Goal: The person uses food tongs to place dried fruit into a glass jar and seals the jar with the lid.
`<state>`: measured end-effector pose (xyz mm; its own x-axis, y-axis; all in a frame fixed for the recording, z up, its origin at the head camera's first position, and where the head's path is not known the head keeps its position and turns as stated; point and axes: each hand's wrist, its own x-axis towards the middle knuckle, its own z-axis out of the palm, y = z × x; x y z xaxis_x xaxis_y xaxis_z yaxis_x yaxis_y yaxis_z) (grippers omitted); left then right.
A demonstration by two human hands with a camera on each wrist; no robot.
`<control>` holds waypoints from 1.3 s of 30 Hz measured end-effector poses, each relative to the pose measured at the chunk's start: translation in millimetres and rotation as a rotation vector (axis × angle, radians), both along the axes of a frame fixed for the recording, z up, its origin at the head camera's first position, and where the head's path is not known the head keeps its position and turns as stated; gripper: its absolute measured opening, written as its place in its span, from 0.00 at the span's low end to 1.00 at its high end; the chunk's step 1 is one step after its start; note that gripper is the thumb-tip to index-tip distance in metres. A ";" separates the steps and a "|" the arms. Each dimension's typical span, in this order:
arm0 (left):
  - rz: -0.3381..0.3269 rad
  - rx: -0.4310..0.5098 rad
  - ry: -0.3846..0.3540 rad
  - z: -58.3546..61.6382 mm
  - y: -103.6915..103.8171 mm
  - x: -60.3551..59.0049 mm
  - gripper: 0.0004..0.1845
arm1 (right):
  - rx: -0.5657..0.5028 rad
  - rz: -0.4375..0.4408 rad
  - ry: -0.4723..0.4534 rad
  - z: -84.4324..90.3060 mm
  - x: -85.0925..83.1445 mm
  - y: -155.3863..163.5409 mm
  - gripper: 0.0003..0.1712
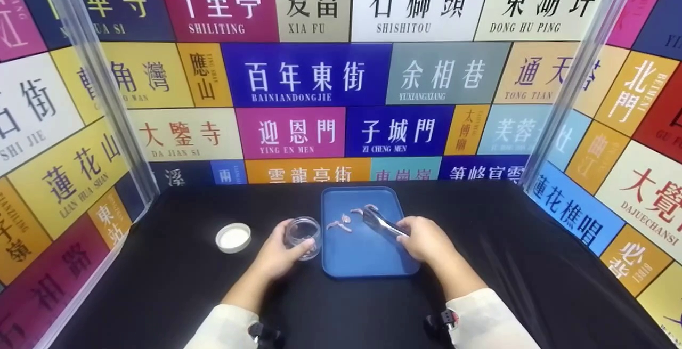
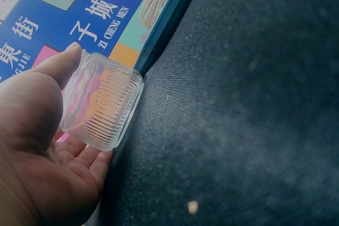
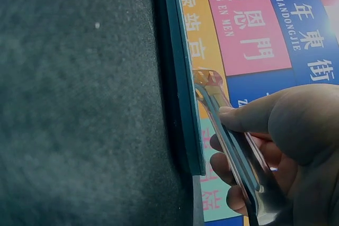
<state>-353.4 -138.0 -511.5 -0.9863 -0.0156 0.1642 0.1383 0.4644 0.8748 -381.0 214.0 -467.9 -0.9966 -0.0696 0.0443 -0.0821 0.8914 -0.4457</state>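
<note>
My left hand [image 1: 282, 250] grips a small clear glass jar [image 1: 303, 237] standing on the black cloth just left of a blue tray [image 1: 367, 256]. In the left wrist view the ribbed jar [image 2: 100, 104] sits between thumb and fingers [image 2: 79, 157]. My right hand [image 1: 423, 240] holds metal tongs [image 1: 381, 224] over the tray, tips pointing at several small pinkish pieces [image 1: 349, 218] lying on it. The right wrist view shows the tongs [image 3: 228, 136] pinched between thumb and fingers beside the tray's edge [image 3: 183, 93].
A white lid [image 1: 233, 237] lies on the black cloth to the left of the jar. Colourful sign-covered walls [image 1: 309, 72] enclose the table on three sides, with clear corner posts [image 1: 96, 82] at left and right.
</note>
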 end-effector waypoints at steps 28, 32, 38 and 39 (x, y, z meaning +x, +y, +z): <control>0.002 -0.008 0.000 -0.1 0.4 -0.8 0.46 | -0.053 -0.025 0.039 20.1 9.8 -6.9 0.22; 0.003 -0.008 0.000 -0.6 0.2 -1.3 0.46 | -0.070 -0.036 0.038 24.2 13.1 -10.1 0.23; 0.004 -0.008 -0.004 -0.1 0.1 -0.8 0.47 | -0.066 -0.033 0.064 30.1 17.0 -15.4 0.23; 0.004 -0.008 -0.004 0.0 0.1 -0.8 0.47 | -0.065 -0.030 0.071 31.0 17.7 -16.4 0.23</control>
